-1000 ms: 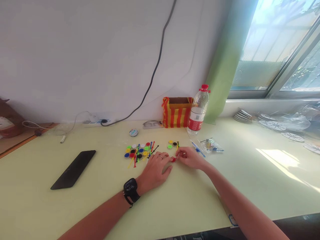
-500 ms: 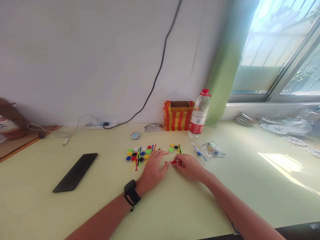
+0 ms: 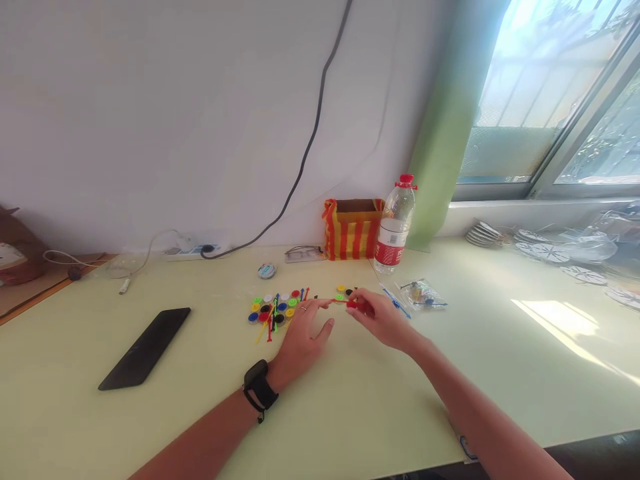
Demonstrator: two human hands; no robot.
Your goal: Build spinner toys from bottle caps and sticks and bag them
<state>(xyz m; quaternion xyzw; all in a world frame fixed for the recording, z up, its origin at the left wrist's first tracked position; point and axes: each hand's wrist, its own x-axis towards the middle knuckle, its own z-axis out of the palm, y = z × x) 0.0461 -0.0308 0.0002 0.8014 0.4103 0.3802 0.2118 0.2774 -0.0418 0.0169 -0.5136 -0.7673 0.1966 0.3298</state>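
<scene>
Between the thumb and fingers of my right hand (image 3: 383, 321) is a red arrow-shaped pointer (image 3: 340, 301), its tip directed left. My left hand (image 3: 303, 340), wearing a ring and a black watch (image 3: 259, 383), has thumb and fingers apart; its index fingertip is near the pointer's tip, and I cannot tell if they touch. Beside that hand lie several coloured round discs (image 3: 254, 318) and loose arrows (image 3: 271, 328). A few more discs (image 3: 341, 289) sit just behind the red pointer, partly covered by my right hand. Right of them rests a blue arrow (image 3: 397, 302).
A clear bag of small parts (image 3: 425, 295) lies on the right. Behind stand a striped box (image 3: 354, 233) and a bottle (image 3: 393, 230), near glasses (image 3: 304, 253) and a round tin (image 3: 267, 271). On the left is a black phone-like slab (image 3: 145, 348); white patterned discs (image 3: 543, 250) lie far right.
My right hand has lifted and moved slightly away from me with the red pointer. My left thumb has come away from the pointer, and the hand is more open.
</scene>
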